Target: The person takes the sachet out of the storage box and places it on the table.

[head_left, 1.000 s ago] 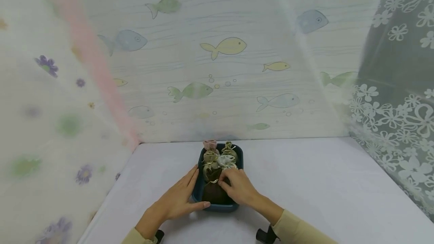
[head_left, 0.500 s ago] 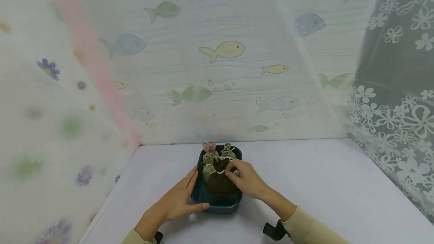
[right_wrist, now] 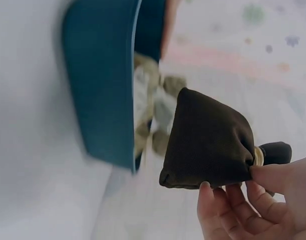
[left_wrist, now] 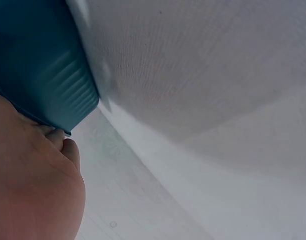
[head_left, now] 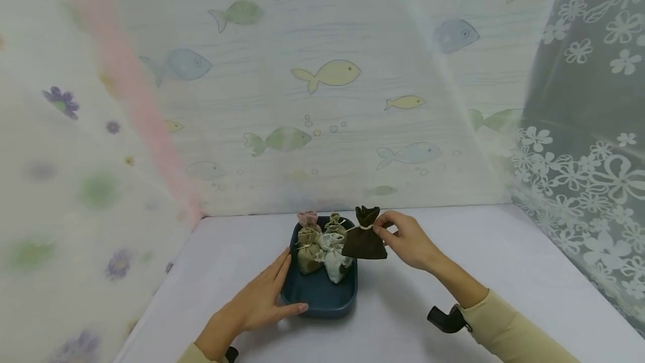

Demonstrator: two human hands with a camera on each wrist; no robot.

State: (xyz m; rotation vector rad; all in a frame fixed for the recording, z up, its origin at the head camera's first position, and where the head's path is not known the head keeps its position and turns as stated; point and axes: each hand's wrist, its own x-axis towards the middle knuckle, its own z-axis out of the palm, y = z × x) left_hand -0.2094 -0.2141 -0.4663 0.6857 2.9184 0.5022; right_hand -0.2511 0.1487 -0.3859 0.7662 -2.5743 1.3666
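My right hand (head_left: 410, 241) pinches a dark brown drawstring pouch (head_left: 365, 240) by its tied neck, raised over the right rim of a blue plastic bin (head_left: 322, 298). In the right wrist view the pouch (right_wrist: 213, 145) shows its pale cord, with thumb and fingers at the neck. My left hand (head_left: 259, 293) lies with straight fingers along the bin's left side, its thumb at the front rim. The left wrist view shows that hand (left_wrist: 32, 170) against the bin's outer wall (left_wrist: 47, 65). Inside the bin stand a pink pouch (head_left: 308, 219), a white pouch (head_left: 334, 259) and khaki pouches (head_left: 308, 256).
A white-covered table (head_left: 453, 273) spreads to both sides of the bin. Behind it hangs a curtain (head_left: 332, 128) printed with fish, with a flowered sheet (head_left: 75, 184) at left and floral lace (head_left: 579, 184) at right. Black camera mounts (head_left: 447, 319) sit on the wrists.
My right hand has lifted the brown pouch out of the bin's front part, up and to the right, uncovering the white pouch and bin floor. The left hand stays at the bin.
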